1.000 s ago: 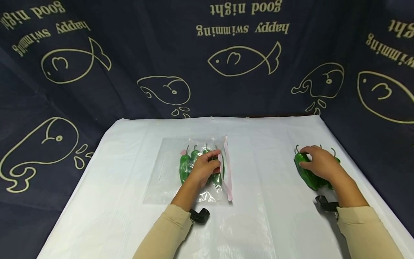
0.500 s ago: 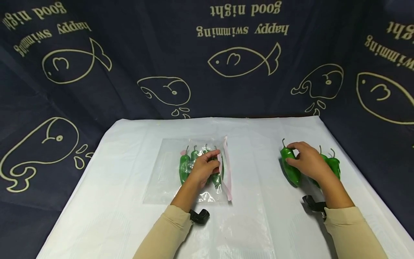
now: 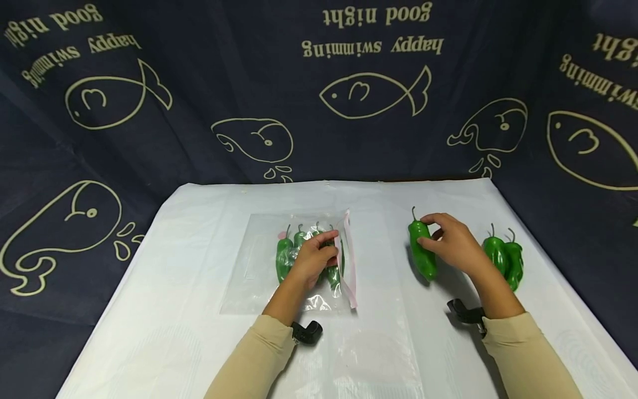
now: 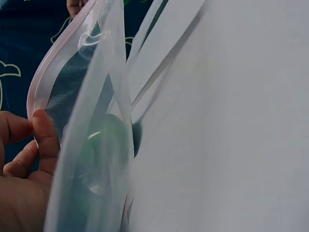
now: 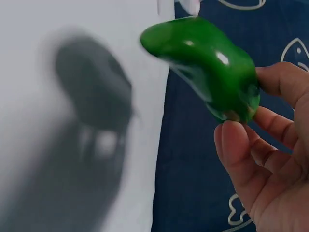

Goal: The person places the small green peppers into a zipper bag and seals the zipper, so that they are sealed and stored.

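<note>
A green pepper is pinched between the thumb and fingers of my right hand, raised over the table with its shadow below, as the right wrist view shows. My left hand pinches the pink-edged opening of a clear zip bag; the left wrist view shows thumb and finger on the pink strip, with the mouth parted. Inside the bag several green peppers lie side by side, partly covered by my left hand.
Two more green peppers lie together at the right of the white-covered table. A dark blue cloth with fish and whale drawings hangs behind it and along its sides. Each wrist wears a black camera mount.
My right hand has lifted one pepper from the pile at the right and carried it leftward towards the bag. Two peppers stay behind there. My left hand and the bag hold still.
</note>
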